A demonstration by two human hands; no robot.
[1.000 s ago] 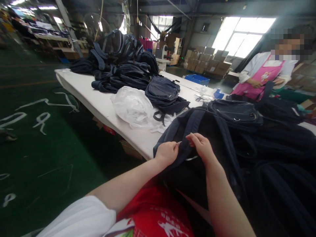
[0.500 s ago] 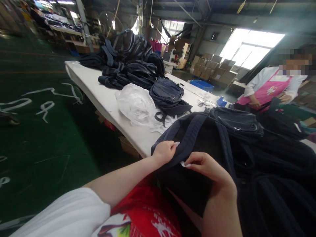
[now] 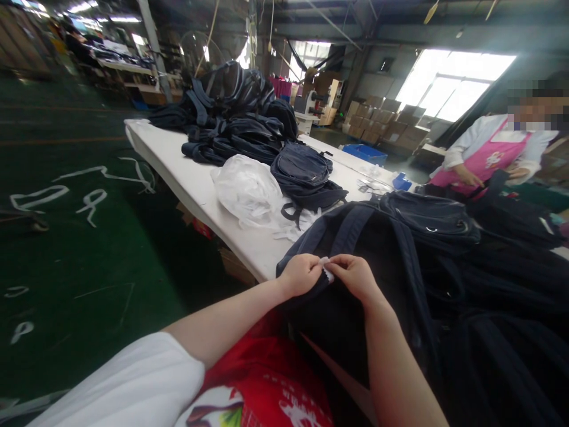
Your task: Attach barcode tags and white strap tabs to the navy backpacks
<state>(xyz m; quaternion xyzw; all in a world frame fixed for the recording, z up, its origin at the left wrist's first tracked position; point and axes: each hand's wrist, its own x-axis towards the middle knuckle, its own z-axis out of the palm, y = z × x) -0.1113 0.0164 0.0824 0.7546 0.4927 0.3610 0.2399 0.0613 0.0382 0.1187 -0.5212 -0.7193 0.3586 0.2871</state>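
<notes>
My left hand [image 3: 302, 274] is closed in a pinch at the shoulder-strap side of a dark navy backpack [image 3: 377, 249]. Its fingertips meet those of my right hand [image 3: 357, 277], also pinched. Between them is a small white piece [image 3: 328, 271] with a jagged edge; whether it is paper or tape I cannot tell. The backpack lies under both hands at the table's near edge, its strap [image 3: 352, 230] running away from me. Part of it is hidden behind my right forearm.
On the white table [image 3: 178, 178] lie a crumpled white plastic bag [image 3: 249, 190], white scraps [image 3: 288, 231], another navy backpack [image 3: 300, 169] and a backpack pile [image 3: 235, 95]. More backpacks [image 3: 502, 279] lie at right. Across the table stands a person in a pink apron [image 3: 489, 160].
My right hand has moved up and left to meet my left hand. The white bits held apart in each hand are now together between the fingertips. The view has shifted slightly.
</notes>
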